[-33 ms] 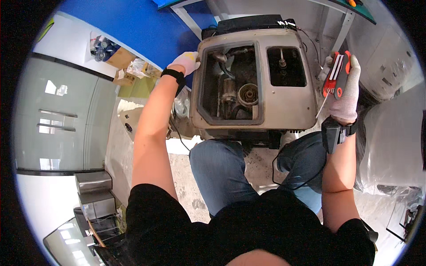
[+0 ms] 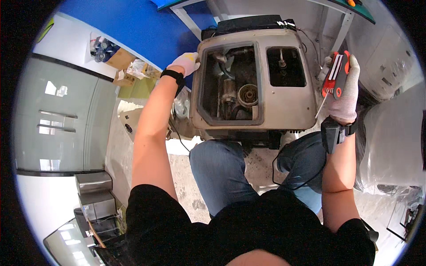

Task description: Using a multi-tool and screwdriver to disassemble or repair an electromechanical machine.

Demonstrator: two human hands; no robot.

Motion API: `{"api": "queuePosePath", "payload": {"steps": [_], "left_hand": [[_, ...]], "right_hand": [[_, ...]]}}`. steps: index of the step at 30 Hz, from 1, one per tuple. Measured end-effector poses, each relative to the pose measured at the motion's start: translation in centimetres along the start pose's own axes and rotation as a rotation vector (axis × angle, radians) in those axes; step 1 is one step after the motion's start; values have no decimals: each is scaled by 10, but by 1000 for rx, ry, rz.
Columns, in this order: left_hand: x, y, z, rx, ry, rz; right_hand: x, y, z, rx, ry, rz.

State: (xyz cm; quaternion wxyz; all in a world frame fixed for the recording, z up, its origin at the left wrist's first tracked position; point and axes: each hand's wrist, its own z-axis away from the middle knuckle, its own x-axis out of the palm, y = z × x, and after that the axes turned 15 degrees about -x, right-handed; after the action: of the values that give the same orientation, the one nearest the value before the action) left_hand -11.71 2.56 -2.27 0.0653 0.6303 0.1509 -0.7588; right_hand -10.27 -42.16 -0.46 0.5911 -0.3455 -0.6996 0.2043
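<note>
A beige machine housing (image 2: 288, 106) stands before my knees. A clear window on its left side shows a motor-like cylinder and a round part inside, and a dark rectangular opening lies to its right. My left hand (image 2: 188, 63), in a pale glove, grips the housing's upper left edge; its fingertips are partly hidden. In my gloved right hand (image 2: 348, 86) is a red and grey folding hex key set (image 2: 336, 74). One key is swung out, its tip at the housing's lower right corner; I cannot tell whether it touches a screw.
Behind the housing is a workbench leg (image 2: 186, 20), with a blue panel (image 2: 146, 31) to the left. Plastic-wrapped equipment (image 2: 390, 133) crowds the right side. A cardboard box (image 2: 120, 58) sits at the left, and a thin cable (image 2: 177, 133) hangs near my left knee.
</note>
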Motion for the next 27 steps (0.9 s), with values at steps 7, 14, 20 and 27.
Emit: {"api": "queuePosePath", "payload": {"steps": [7, 14, 20, 27], "left_hand": [[2, 5, -5, 44, -33, -128], [5, -1, -5, 83, -7, -54], [-2, 3, 0, 41, -18, -18], [7, 4, -7, 9, -9, -100]], "right_hand": [[1, 1, 1, 55, -8, -30], [5, -1, 5, 26, 44, 33], [7, -1, 4, 44, 38, 21], [10, -1, 4, 36, 58, 42]]}}
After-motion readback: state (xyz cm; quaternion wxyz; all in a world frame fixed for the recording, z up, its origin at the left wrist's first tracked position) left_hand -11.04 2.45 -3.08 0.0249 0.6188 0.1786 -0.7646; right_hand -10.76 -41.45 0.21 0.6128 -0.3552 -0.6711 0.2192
